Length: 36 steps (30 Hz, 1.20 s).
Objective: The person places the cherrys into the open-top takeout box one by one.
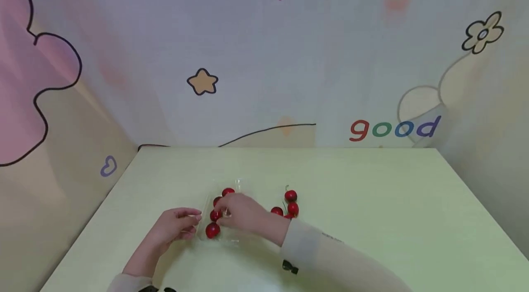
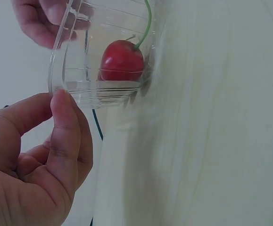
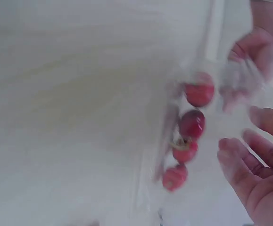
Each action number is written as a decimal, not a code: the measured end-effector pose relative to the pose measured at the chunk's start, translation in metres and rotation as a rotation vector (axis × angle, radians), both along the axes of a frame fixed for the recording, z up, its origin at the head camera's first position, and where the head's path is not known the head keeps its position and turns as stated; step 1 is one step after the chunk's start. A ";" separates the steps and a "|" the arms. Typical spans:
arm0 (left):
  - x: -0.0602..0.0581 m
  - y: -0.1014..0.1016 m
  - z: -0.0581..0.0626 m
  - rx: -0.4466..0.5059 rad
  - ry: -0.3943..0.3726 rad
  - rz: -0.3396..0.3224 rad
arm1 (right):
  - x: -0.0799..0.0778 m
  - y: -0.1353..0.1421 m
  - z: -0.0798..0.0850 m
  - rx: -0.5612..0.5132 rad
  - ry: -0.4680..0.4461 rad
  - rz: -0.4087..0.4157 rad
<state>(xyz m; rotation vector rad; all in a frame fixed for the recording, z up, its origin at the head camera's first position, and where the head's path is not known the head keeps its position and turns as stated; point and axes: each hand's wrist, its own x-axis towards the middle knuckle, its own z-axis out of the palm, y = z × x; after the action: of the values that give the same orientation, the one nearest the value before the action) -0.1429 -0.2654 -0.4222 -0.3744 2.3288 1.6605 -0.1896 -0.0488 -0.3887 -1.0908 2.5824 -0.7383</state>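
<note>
A clear plastic box (image 2: 72, 96) stands on the table, with a row of several red cherries (image 1: 212, 230) along its left side. My left hand (image 1: 175, 225) pinches the box's near-left rim between thumb and fingers. In the left wrist view a cherry (image 2: 122, 61) with a green stem shows through the clear wall. Over the box reaches my right hand (image 1: 244, 211), its fingertips close above the cherries. Seen from the right wrist, the fingers (image 3: 240, 172) are spread and loosely bent, with nothing between them; this view is blurred.
Right of the box lies a small group of cherries (image 1: 291, 196), some with stems, partly hidden by the right forearm. The pale table (image 1: 372, 200) runs back to a wall hung with printed cloth (image 1: 256, 53). Side walls bound it left and right.
</note>
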 end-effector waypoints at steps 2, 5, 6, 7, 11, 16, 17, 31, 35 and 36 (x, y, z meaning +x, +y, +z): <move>0.000 0.000 0.003 -0.024 0.014 0.001 | -0.004 0.010 0.008 -0.046 0.005 0.001; -0.001 0.002 0.007 -0.058 -0.007 -0.009 | -0.009 0.032 0.017 -0.116 -0.024 -0.015; -0.002 0.003 0.008 -0.057 -0.013 -0.018 | -0.010 0.041 0.020 -0.139 -0.032 -0.027; -0.005 0.003 0.010 -0.054 -0.006 -0.029 | -0.014 0.048 0.023 -0.159 -0.028 -0.040; -0.016 0.001 0.020 -0.036 0.011 -0.034 | -0.025 0.076 0.039 -0.222 -0.022 -0.111; -0.014 0.001 0.022 -0.046 -0.023 -0.033 | -0.023 0.104 0.040 -0.285 -0.061 -0.174; -0.011 0.002 0.021 -0.049 -0.030 -0.033 | -0.021 0.109 0.039 -0.295 -0.067 -0.187; -0.004 0.001 0.014 -0.032 -0.072 -0.013 | -0.023 0.156 0.015 -0.274 -0.076 -0.298; -0.004 -0.001 0.014 -0.011 -0.065 -0.012 | -0.030 0.161 0.009 -0.231 -0.056 -0.263; -0.004 -0.002 0.014 -0.009 -0.065 -0.011 | -0.032 0.162 0.008 -0.219 -0.050 -0.254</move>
<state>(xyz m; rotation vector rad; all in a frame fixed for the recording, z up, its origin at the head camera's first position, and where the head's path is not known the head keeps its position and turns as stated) -0.1470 -0.2671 -0.4083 -0.4100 2.2882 1.6088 -0.2214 0.1137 -0.3808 -0.7930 2.6750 -1.1150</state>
